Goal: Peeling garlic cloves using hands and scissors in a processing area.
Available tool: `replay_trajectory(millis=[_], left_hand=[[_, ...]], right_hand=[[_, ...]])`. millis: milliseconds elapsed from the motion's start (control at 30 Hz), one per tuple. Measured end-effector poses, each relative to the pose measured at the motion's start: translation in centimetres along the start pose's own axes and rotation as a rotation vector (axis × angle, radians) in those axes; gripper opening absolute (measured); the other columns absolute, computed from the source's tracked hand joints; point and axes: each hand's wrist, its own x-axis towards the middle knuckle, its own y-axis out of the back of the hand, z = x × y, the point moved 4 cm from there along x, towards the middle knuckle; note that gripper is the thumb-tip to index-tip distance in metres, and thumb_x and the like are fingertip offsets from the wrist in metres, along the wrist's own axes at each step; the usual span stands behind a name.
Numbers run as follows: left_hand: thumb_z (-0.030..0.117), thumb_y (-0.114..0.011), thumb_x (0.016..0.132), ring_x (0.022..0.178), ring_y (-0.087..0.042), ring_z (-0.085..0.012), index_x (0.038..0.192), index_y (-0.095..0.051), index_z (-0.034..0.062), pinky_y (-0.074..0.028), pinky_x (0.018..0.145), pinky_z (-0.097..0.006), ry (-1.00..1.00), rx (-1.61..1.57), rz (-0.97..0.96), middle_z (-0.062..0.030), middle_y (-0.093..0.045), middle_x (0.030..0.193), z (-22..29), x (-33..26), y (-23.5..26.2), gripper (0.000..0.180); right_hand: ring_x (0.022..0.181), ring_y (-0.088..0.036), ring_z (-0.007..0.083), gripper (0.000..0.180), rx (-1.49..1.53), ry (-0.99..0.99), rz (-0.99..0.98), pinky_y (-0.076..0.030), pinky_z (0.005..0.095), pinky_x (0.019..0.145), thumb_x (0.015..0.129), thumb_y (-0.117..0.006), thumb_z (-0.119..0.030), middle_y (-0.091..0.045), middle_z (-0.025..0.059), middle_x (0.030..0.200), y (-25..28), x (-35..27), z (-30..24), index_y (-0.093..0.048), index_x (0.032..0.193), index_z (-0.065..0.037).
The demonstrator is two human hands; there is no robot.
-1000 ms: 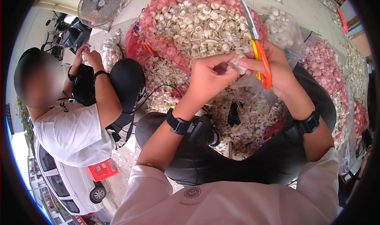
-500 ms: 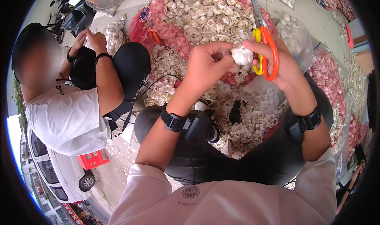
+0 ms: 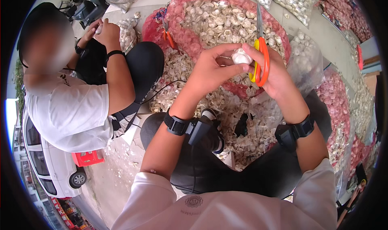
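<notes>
A white garlic bulb (image 3: 241, 57) is pinched in the fingers of my left hand (image 3: 213, 68), in front of my chest. Scissors (image 3: 262, 62) with one yellow and one orange handle hang in my right hand (image 3: 275, 74), blades pointing away from me. My right thumb and fingertips touch the bulb's right side. Just beyond my hands lies an open red mesh sack (image 3: 190, 31) full of garlic bulbs (image 3: 218, 19). Loose garlic skins (image 3: 258, 141) cover the ground between my legs.
At my left a person (image 3: 72, 104) in a white shirt sits with both hands at a garlic bulb. Orange-handled scissors (image 3: 169, 40) rest at the sack's left edge. A clear bag of garlic (image 3: 303, 56) stands right of the sack. A red stool (image 3: 87, 158) and white van (image 3: 48, 161) are behind the person.
Both my hands have shifted slightly left and lower with the bulb. My right thumb has moved on it, and the scissors have swung more upright. The view has tilted a little.
</notes>
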Motion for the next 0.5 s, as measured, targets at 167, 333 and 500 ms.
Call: replay_trajectory(millis=[167, 333, 500], left_hand=[[0.002, -0.070, 0.086, 0.090, -0.067, -0.0142, 0.119, -0.061, -0.0017, -0.055, 0.075, -0.025, 0.029, 0.003, 0.134, -0.0102, -0.069, 0.103, -0.3, -0.2, 0.8, 0.035], [0.004, -0.066, 0.090, 0.084, -0.068, -0.0147, 0.108, -0.066, -0.0009, -0.058, 0.076, -0.026, 0.181, -0.442, 0.280, -0.0103, -0.069, 0.100, -1.0, -0.7, 2.1, 0.019], [0.006, -0.068, 0.088, 0.082, -0.067, -0.0159, 0.109, -0.065, -0.0028, -0.057, 0.074, -0.028, 0.163, 0.106, 0.198, -0.0095, -0.069, 0.099, -1.2, -0.3, 2.6, 0.023]], right_hand=[[0.079, -0.064, 0.0121, 0.031, -0.087, 0.060, -0.027, -0.052, 0.0239, 0.068, 0.085, -0.075, -0.021, -0.065, 0.0071, 0.093, 0.3, 0.5, 0.0, -0.060, 0.099, 0.002], [0.073, -0.059, 0.0101, 0.028, 0.033, 0.007, -0.146, -0.047, 0.0224, 0.065, 0.083, -0.076, -0.016, -0.064, 0.0048, 0.093, -0.1, 0.0, -0.8, -0.058, 0.100, -0.004], [0.075, -0.060, 0.0109, 0.031, 0.065, 0.048, -0.156, -0.048, 0.0236, 0.067, 0.081, -0.076, -0.015, -0.064, 0.0048, 0.093, 0.6, -0.2, -0.9, -0.056, 0.102, -0.004]])
